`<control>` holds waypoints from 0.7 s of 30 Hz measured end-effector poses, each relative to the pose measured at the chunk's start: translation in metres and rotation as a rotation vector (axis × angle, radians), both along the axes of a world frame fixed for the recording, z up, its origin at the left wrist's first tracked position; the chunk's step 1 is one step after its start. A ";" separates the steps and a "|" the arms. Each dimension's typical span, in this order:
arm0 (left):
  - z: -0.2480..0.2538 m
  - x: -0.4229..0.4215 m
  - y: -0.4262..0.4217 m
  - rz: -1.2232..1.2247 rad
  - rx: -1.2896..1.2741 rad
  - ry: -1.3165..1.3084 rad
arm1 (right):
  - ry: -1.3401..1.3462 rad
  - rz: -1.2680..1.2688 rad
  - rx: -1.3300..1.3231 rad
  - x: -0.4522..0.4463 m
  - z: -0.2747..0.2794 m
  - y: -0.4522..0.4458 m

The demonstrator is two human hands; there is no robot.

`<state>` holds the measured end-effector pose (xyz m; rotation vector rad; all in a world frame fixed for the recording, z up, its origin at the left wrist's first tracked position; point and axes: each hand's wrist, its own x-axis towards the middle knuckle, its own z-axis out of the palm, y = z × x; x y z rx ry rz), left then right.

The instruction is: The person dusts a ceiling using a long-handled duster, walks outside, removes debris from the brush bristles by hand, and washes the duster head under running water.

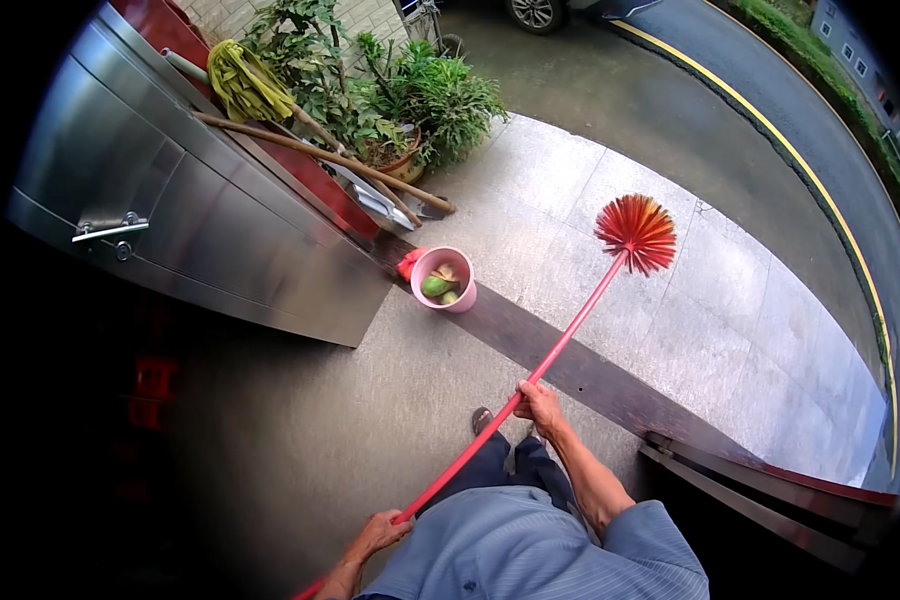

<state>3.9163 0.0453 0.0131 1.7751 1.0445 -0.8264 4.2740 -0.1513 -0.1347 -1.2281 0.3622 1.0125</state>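
Note:
A long-handled round duster crosses the view at a slant; its red-orange bristle head (pixel 637 234) points away from me over the pale paving. My right hand (pixel 540 404) is wrapped round the middle of its red pole (pixel 582 315). Lower down the pole, near my left hip, my left hand (pixel 378 534) is closed on it too. The pole's lower end runs past that hand to the bottom edge of the view. Ahead of me, left of the pole, stands a pink bucket (pixel 444 279) with green and brownish pieces inside, and a red item (pixel 409 264) lies against it.
At left a metal door (pixel 200 220) stands swung out. Beside it lean a yellow-green mop (pixel 245 82) and wooden-handled tools (pixel 320 152), near potted plants (pixel 435 100). A dark threshold strip (pixel 570 370) crosses the floor. Another door's edge (pixel 770 490) is at right; a road lies beyond.

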 end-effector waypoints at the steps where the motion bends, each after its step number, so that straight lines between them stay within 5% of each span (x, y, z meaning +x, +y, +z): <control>1: 0.009 0.011 -0.005 0.012 0.028 -0.003 | -0.015 0.008 -0.016 0.001 0.003 -0.001; 15: -0.033 0.008 -0.006 0.022 0.046 -0.175 | -0.029 -0.005 0.045 -0.003 0.013 -0.001; 21: -0.009 0.033 -0.012 -0.009 0.134 -0.116 | 0.037 0.042 0.052 -0.025 0.019 -0.002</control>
